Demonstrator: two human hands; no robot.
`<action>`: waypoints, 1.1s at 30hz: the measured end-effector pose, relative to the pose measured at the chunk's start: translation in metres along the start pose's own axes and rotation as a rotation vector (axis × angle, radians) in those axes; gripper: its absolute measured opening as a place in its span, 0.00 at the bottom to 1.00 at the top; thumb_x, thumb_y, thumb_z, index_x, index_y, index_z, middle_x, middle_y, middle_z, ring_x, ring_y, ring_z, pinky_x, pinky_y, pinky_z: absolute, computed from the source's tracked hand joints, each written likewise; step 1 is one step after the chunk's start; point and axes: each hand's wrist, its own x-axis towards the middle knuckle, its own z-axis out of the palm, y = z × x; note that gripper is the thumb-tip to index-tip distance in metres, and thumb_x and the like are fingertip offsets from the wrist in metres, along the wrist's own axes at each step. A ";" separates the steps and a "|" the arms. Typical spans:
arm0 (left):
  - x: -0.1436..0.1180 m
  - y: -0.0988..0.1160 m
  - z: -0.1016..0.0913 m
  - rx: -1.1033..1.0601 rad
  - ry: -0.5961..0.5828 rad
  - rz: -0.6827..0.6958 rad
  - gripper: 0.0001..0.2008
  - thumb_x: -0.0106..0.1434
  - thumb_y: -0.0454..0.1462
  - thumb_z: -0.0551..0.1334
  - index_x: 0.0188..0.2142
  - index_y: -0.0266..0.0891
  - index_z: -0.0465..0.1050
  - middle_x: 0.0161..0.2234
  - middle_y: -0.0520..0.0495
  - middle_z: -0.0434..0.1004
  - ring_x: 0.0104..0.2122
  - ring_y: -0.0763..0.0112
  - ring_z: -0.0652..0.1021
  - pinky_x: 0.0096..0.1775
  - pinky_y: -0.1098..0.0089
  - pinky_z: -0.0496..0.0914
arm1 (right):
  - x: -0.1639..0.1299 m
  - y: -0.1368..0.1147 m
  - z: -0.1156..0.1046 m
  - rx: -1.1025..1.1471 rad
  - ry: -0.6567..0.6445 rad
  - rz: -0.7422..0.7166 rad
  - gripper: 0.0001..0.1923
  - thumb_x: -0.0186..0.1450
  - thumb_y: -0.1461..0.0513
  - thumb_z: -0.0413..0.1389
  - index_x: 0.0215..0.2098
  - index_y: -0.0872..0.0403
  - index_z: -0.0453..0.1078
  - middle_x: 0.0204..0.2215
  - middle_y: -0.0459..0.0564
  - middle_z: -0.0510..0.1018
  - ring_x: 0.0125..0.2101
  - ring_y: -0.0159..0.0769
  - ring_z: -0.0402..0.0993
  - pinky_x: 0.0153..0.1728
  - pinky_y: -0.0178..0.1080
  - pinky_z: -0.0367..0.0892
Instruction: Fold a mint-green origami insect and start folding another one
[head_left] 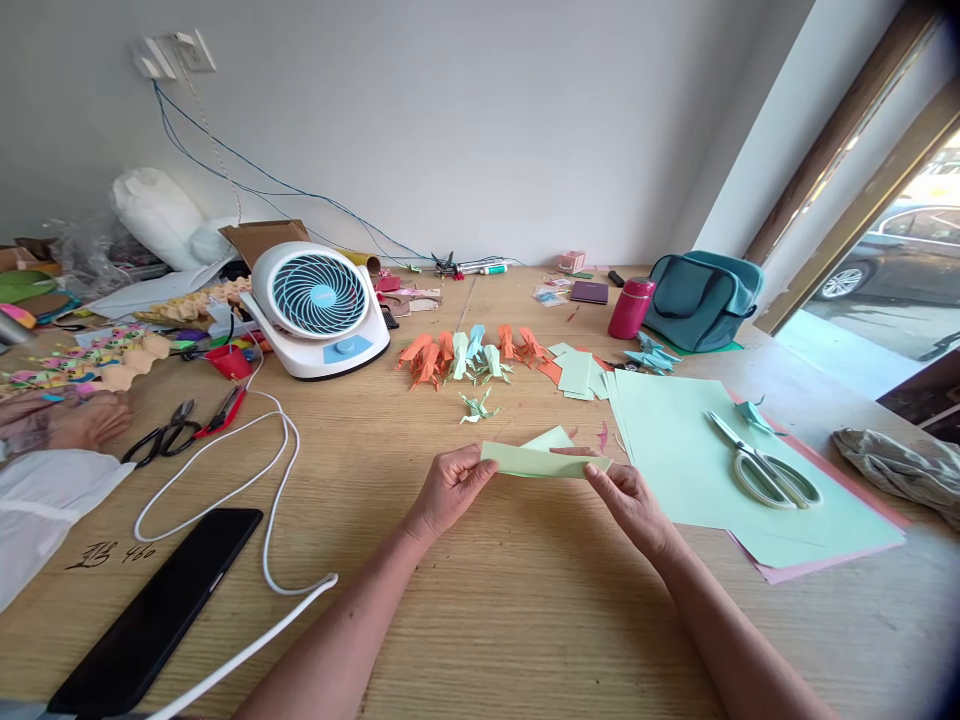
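Both hands on one folded pale green paper strip [544,460], low over the wooden table [480,600].

I see the left hand [450,490] pinching its left end, the right hand [628,505] pinching its right end. Fold layers probably doubled; hard to tell. Green-handled scissors [761,465] lie on large pale green sheets [675,450] just right; folded orange and green paper figures [469,358] beyond.

left hand [450,487] and right hand [628,500] pinch folded green paper [541,459], seemingly above table [480,600].
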 end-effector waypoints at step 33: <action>0.002 -0.002 0.013 -0.405 0.310 -0.444 0.21 0.50 0.51 0.72 0.28 0.33 0.74 0.26 0.47 0.77 0.24 0.69 0.79 0.22 0.73 0.70 | -0.002 0.011 0.024 -0.031 0.239 -0.224 0.27 0.68 0.58 0.55 0.63 0.44 0.56 0.30 0.43 0.71 0.30 0.35 0.69 0.38 0.42 0.70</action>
